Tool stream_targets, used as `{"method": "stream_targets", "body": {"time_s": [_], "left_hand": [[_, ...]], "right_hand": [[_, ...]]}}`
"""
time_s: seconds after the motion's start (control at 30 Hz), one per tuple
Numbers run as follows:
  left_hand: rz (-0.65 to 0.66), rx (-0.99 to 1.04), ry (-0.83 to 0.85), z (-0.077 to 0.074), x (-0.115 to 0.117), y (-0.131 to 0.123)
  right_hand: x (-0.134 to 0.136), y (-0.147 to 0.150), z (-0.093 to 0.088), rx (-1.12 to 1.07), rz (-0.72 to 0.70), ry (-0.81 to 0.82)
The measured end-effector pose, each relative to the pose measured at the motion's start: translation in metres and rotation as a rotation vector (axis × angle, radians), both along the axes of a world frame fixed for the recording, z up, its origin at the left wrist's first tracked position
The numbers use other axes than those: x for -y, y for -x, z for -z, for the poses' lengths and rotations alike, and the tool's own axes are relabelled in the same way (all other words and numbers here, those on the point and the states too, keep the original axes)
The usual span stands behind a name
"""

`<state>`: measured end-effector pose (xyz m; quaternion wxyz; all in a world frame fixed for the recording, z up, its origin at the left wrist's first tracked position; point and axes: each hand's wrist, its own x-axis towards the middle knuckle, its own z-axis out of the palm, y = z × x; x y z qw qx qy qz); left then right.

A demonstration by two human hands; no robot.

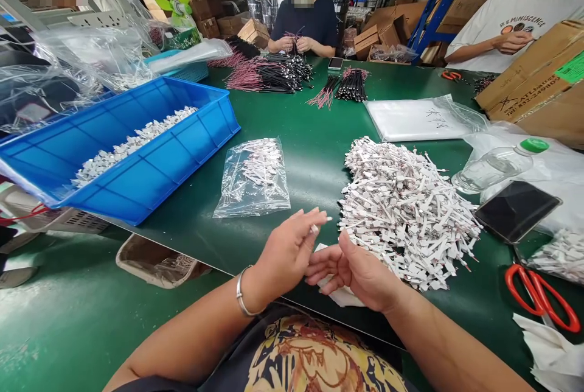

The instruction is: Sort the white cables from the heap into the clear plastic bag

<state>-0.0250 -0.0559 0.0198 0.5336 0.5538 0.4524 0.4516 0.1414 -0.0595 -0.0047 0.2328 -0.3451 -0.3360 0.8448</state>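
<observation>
- The left hand [289, 252] is pinching a small white part [314, 229] between its fingertips, over the green table's [314, 118] near edge.
- The right hand [362, 273] is grasping a white bundle [341, 298], just beside the big pile [406, 209].

We use one head-worn camera. It faces forward and down along the green table [310, 154]; the left hand [287, 252] and right hand [360, 273] lie nearest, at lower frame.

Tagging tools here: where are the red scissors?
Head view, lower right: the red scissors lie on the green table, below the black phone and right of the white parts pile.
</observation>
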Motion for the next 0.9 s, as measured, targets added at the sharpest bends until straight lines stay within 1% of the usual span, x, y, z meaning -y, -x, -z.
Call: {"method": "stream_targets", "body": {"time_s": [0.03, 0.1, 0.13, 0.17, 0.23, 0.33, 0.4, 0.5, 0.53, 0.57, 0.6, 0.67, 0.7, 0.73, 0.77, 0.83, 0.9], "left_hand": [[0.069, -0.051, -0.056, -0.002, 0.003, -0.002], [0.227, -0.146, -0.124, -0.004, 0.008, -0.006], [0.28, -0.186, -0.144, -0.004, 0.009, -0.007], [0.308, -0.214, -0.158, -0.003, 0.011, -0.008], [0.3, -0.217, -0.169, -0.002, 0.012, -0.008], [0.259, -0.129, -0.139, -0.002, 0.012, -0.007], [0.25, -0.086, -0.119, -0.003, 0.013, -0.007], [0.253, -0.075, -0.144, -0.003, 0.017, -0.006], [0.233, -0.07, -0.16, -0.003, 0.019, -0.005], [0.182, -0.063, -0.17, -0.001, 0.02, -0.004], [0.102, -0.046, -0.168, 0.001, 0.021, -0.003], [-0.082, 0.041, -0.096, 0.006, 0.021, 0.0], [-0.148, 0.113, -0.018, 0.008, 0.02, 0.001], [-0.183, 0.204, 0.089, 0.01, 0.018, 0.003], [-0.183, 0.304, 0.213, 0.011, 0.015, 0.004], [-0.128, 0.469, 0.438, 0.013, 0.011, 0.007], [-0.074, 0.534, 0.551, 0.014, 0.007, 0.008]], "right_hand": [[0.001, 0.0, 0.001, -0.076, -0.016, 0.028], [0.001, 0.0, 0.003, -0.172, 0.017, 0.043], [0.002, 0.0, 0.004, -0.187, 0.047, 0.043], [0.002, 0.001, 0.005, -0.184, 0.075, 0.038], [0.002, 0.001, 0.005, -0.157, 0.095, 0.015], [0.002, 0.003, 0.002, -0.14, 0.026, -0.005], [0.001, 0.004, -0.001, -0.152, -0.021, 0.016], [0.0, 0.004, -0.002, -0.171, -0.037, 0.053], [0.0, 0.004, -0.001, -0.168, -0.03, 0.063], [0.0, 0.004, 0.0, -0.157, -0.022, 0.069], [-0.001, 0.003, 0.002, -0.138, -0.017, 0.073], [-0.001, 0.003, 0.006, -0.089, -0.01, 0.073], [-0.002, 0.003, 0.007, -0.065, -0.011, 0.072], [-0.002, 0.003, 0.009, -0.046, -0.015, 0.073], [-0.002, 0.003, 0.009, -0.033, -0.016, 0.077], [-0.001, 0.003, 0.01, -0.022, -0.012, 0.083], [0.0, 0.004, 0.01, -0.024, -0.017, 0.082]]}}
